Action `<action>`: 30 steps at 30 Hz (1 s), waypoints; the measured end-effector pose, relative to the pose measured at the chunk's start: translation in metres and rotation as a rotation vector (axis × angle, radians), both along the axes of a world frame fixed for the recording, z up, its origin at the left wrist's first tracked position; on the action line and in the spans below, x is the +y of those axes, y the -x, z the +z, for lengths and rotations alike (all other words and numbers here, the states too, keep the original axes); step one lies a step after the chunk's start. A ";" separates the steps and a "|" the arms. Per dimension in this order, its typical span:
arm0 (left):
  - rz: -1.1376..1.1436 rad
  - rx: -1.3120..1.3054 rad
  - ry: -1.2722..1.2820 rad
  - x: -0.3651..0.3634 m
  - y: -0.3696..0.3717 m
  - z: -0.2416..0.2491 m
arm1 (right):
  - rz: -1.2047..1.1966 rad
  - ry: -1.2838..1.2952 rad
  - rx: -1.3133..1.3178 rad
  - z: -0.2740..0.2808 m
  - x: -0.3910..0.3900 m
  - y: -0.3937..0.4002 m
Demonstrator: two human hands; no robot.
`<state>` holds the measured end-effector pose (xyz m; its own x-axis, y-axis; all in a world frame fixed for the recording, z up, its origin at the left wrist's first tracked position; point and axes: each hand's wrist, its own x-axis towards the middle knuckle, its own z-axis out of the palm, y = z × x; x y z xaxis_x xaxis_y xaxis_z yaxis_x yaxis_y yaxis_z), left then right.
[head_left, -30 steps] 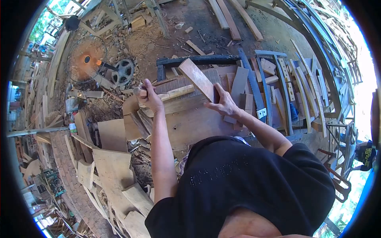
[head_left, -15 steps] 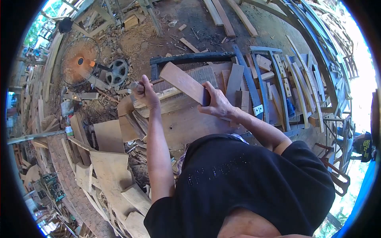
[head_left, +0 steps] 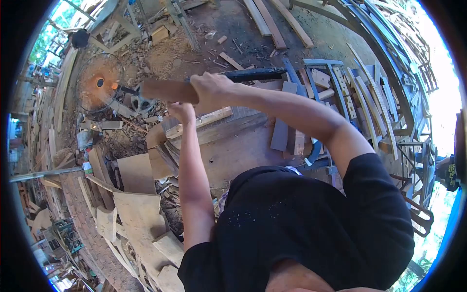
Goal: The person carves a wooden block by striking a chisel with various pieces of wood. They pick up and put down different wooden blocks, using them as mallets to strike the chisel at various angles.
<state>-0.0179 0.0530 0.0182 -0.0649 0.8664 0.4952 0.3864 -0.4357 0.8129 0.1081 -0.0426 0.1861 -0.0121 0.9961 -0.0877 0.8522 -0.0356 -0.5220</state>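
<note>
My right hand [head_left: 210,89] grips a brown rectangular wooden block [head_left: 168,91], held out level over my left hand. My left hand [head_left: 183,112] is closed in a fist just below the block, around a round-ended tool handle that the block now hides. Beneath both hands is a wooden bench [head_left: 233,153], with a pale wooden strip [head_left: 211,117] on it close to my left fist. On the bench's right part, below my right forearm, rests a grey-brown board [head_left: 279,134].
A round fan [head_left: 99,82] with an orange centre stands at the left, near a spoked wheel [head_left: 138,102]. Frame saws [head_left: 325,62] and wood strips crowd the right side. Sheets of board [head_left: 138,214] lean at lower left. Long planks [head_left: 267,24] lie on the ground ahead.
My right hand has swung the block left and forward, from over the bench to above my left fist. The left fist has stayed nearly in place, and its tool is now covered.
</note>
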 end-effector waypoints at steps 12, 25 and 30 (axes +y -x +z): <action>-0.131 -0.125 0.022 -0.011 -0.014 0.021 | -0.098 -0.362 0.033 0.004 0.008 -0.007; -0.177 -0.206 -0.015 -0.017 -0.019 0.021 | -0.057 -0.217 0.020 0.005 -0.011 -0.037; -0.167 -0.566 0.142 -0.023 0.015 0.004 | -0.233 -0.132 0.530 -0.018 -0.063 -0.043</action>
